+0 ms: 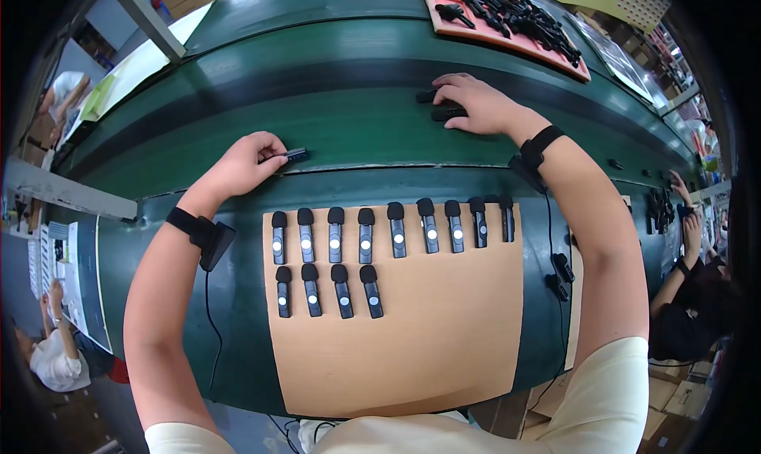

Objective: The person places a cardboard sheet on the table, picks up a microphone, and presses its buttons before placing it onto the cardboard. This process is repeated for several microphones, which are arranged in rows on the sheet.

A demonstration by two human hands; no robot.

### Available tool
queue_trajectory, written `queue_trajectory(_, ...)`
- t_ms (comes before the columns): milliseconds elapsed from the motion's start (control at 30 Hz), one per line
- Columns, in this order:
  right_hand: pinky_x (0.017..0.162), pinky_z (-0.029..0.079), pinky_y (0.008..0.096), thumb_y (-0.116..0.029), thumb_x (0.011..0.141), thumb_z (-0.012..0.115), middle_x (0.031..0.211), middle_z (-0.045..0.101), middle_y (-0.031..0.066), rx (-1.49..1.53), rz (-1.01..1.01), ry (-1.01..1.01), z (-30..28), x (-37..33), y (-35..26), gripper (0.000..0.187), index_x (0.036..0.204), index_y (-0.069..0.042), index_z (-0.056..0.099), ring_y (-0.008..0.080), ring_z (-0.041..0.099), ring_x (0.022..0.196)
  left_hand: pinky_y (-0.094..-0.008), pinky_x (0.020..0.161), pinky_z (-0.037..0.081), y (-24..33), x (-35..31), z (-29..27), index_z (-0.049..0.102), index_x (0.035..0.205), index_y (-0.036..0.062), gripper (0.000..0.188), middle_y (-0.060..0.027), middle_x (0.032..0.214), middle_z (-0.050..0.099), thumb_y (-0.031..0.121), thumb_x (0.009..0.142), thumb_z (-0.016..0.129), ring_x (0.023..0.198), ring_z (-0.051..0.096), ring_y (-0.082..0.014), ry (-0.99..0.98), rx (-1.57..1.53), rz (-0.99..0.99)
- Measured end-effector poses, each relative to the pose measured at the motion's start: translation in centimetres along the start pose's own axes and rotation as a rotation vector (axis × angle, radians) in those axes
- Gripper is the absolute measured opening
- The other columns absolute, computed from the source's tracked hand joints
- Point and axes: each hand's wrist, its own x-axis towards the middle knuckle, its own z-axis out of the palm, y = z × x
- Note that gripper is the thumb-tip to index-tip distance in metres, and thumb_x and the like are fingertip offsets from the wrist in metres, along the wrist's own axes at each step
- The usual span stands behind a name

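Small black clip-on microphones with foam tips lie in two rows on a brown cardboard sheet (444, 335) in front of me. Most of them, like this clip-on microphone (335, 236), carry a round white sticker. At the upper left, over the green belt, my left hand (250, 164) pinches a small black clip-on microphone (295, 154), whose other end the fingers hide. Farther off and to the right, my right hand (483, 107) closes its thumb and fingers on a dark clip-on microphone (449, 114). A second dark piece (426, 96) shows at its fingertips.
A pink tray (440, 22) at the far right is heaped with black microphones. Loose black pieces (563, 268) lie beside my right forearm. Both wrists wear black bands with cables. A co-worker's hand (691, 236) is at the right edge, near more black pieces (659, 212).
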Motion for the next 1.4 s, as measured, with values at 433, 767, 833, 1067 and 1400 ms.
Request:
queue_trajectory(433,0.105,0.041,0.0408,-0.012,0.080,0.073,0.121,0.061,0.0121,0.077,0.106,-0.193,-0.8,2.1,0.5,0.023,0.102,-0.005,0.068,0.0322,0.054,0.119,-0.0214,0.070,0.045,-0.7,-3.7,-4.9,0.061,0.099,-0.0004,0.012,0.0018,0.083,0.059,0.010,0.093,0.063,0.076,0.053,-0.0057,0.126,-0.015,-0.133)
queue_trajectory(767,0.096,0.046,0.0397,-0.009,0.077,0.074,0.104,0.064,0.0098,-0.045,0.210,-0.047,-6.7,-12.3,-1.4,0.020,0.095,-0.005,0.071,0.0305,0.056,0.107,-0.0204,0.071,0.044,4.9,-6.5,-5.6,0.061,0.098,0.0001,0.012,0.0015,0.085,0.060,0.010,0.093,0.063,0.079,0.053,-0.0043,0.172,-0.240,0.113)
queue_trajectory(833,0.096,0.046,0.0398,-0.009,0.076,0.075,0.104,0.064,0.0099,-0.043,0.260,-0.070,-7.4,-16.8,-2.5,0.019,0.094,-0.005,0.071,0.0304,0.056,0.107,-0.0203,0.074,0.044,7.2,-7.3,-4.9,0.061,0.099,0.0003,0.011,0.0012,0.087,0.061,0.009,0.093,0.063,0.082,0.054,-0.0044,0.138,-0.318,0.116)
queue_trajectory(1067,0.098,0.046,0.0411,-0.010,0.076,0.076,0.113,0.063,0.0111,-0.102,0.434,-0.130,-6.2,-26.2,-7.1,0.027,0.102,-0.008,0.070,0.0317,0.055,0.112,-0.0223,0.073,0.048,18.1,-8.7,1.1,0.062,0.095,-0.0002,0.011,0.0007,0.085,0.062,0.009,0.090,0.066,0.080,0.056,-0.0053,-0.140,-0.379,0.263)
queue_trajectory(1400,0.094,0.048,0.0438,-0.011,0.077,0.076,0.117,0.063,0.0133,0.309,0.116,0.303,-9.4,-23.7,-22.1,0.037,0.112,-0.006,0.066,0.0340,0.059,0.109,-0.0255,0.068,0.050,27.0,-10.2,10.7,0.064,0.094,-0.0019,0.016,-0.0037,0.081,0.065,0.014,0.090,0.066,0.072,0.059,-0.0088,-0.514,-0.349,0.270)
